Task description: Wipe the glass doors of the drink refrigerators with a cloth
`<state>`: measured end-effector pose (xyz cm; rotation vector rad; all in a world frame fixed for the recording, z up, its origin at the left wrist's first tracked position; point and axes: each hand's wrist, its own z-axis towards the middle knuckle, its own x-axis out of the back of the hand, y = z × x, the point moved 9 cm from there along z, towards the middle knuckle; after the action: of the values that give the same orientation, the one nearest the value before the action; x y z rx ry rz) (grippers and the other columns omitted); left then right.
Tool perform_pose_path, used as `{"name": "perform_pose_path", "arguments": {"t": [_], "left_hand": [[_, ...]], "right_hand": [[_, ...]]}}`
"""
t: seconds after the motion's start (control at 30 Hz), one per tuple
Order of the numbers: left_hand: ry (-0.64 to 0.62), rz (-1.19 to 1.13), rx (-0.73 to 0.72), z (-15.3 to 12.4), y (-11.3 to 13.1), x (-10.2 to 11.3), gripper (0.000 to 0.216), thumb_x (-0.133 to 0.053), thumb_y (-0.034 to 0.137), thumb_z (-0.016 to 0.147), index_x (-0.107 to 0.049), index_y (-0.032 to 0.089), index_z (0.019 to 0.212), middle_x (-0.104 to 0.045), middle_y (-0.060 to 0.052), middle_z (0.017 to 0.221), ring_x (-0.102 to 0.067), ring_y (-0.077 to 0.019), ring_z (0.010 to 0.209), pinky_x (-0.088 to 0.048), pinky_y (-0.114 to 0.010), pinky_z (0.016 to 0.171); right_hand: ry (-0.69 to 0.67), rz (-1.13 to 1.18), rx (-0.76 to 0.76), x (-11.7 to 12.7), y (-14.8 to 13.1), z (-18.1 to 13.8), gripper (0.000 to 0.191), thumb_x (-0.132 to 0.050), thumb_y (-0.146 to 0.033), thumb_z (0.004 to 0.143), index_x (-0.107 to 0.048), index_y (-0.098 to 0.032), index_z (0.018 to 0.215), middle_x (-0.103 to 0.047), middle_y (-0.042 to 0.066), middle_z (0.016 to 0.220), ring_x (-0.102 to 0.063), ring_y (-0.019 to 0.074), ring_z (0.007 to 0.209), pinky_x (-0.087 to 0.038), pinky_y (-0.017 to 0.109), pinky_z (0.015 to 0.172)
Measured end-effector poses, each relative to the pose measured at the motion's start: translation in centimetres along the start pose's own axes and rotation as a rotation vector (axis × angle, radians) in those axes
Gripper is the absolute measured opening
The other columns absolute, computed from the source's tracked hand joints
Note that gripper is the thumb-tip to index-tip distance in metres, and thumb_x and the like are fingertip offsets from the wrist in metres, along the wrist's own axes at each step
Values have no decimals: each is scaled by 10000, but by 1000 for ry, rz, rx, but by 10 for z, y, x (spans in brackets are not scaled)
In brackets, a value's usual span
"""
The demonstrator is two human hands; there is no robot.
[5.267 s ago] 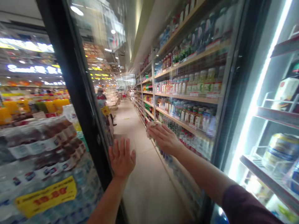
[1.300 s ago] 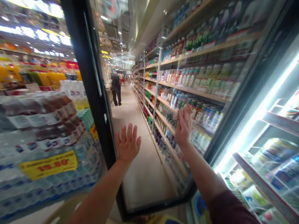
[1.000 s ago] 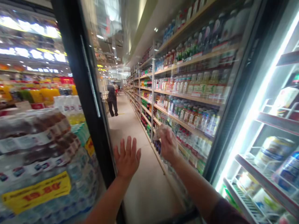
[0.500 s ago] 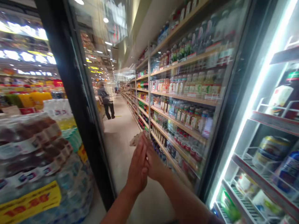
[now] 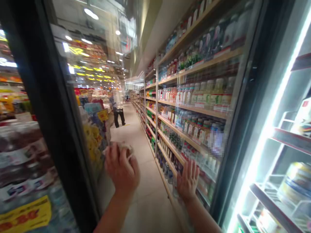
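Note:
In front of me is a glass door (image 5: 150, 194) in a black frame. My left hand (image 5: 122, 170) has its fingers curled over a pale, crumpled cloth (image 5: 129, 148) against the glass; most of the cloth is hidden under the fingers. To the right, my right hand (image 5: 187, 181) lies flat on the pane, fingers stretched out, holding nothing.
Right of the door, a lit fridge holds cans (image 5: 295, 186) on wire shelves (image 5: 291, 140). Through the glass run long shelves of bottles (image 5: 194, 129) beside an aisle. A person (image 5: 118, 111) stands there. Packs of bottled drinks (image 5: 21, 161) are stacked at left.
My hands were together at the middle of the glass and have parted. The left moved left with the cloth; the right moved right and down. The view has shifted somewhat.

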<state>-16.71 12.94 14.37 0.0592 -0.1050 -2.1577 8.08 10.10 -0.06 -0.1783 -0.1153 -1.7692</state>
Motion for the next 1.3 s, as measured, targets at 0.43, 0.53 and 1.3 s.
{"name": "perform_pose_path", "arguments": {"t": [0.43, 0.53, 1.3], "left_hand": [[-40, 196, -73, 93, -5, -11, 645, -433, 327, 998, -245, 140, 1586, -110, -136, 1677, 27, -314, 1566, -154, -599, 1269], [3, 225, 69, 79, -38, 3, 611, -344, 379, 1024, -305, 81, 1556, -202, -160, 1660, -136, -340, 1552, -194, -567, 1265], [-193, 180, -220, -26, -33, -13, 669, -396, 254, 981, -181, 79, 1590, -248, -183, 1636, -60, -284, 1565, -176, -533, 1269]], "right_hand": [[20, 32, 73, 6, -1, -1, 753, -488, -355, 980, -169, -56, 1594, -404, 289, 1540, -292, 409, 1498, -338, 626, 1142], [30, 25, 86, 6, -2, -1, 760, -511, -347, 971, -182, -52, 1590, -411, 288, 1536, -296, 405, 1498, -343, 620, 1144], [37, 27, 81, 2, -4, -5, 763, -555, -346, 946, -238, -75, 1585, -396, 290, 1544, -349, 432, 1466, -370, 631, 1124]]}}
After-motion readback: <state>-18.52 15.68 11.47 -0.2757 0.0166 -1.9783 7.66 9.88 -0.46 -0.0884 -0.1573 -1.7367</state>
